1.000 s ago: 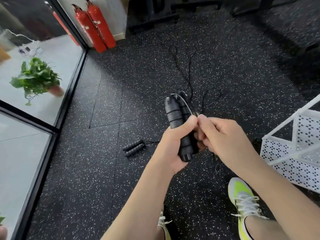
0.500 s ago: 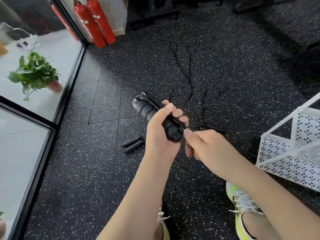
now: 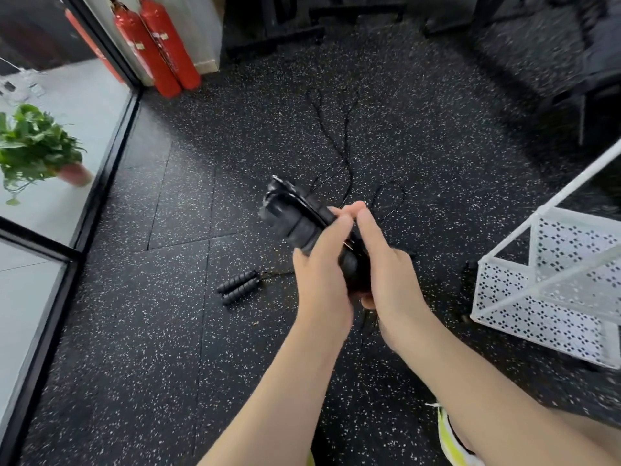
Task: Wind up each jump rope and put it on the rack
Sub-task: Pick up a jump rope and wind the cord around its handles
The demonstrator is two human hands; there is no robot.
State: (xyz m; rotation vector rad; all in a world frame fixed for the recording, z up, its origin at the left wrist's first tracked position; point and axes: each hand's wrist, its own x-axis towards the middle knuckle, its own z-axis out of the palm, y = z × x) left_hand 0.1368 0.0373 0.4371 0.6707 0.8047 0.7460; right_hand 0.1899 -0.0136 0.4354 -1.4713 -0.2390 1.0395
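Fingers of the left hand (image 3: 322, 264) are curled round the black handles (image 3: 292, 216), gripped tilted; the right hand (image 3: 386, 264) is pressed against them, its grip hidden. Cord (image 3: 346, 153) is trailed beyond the fingertips. Another rope (image 3: 237, 286) is left of the fingers, the rack (image 3: 551, 287) right.
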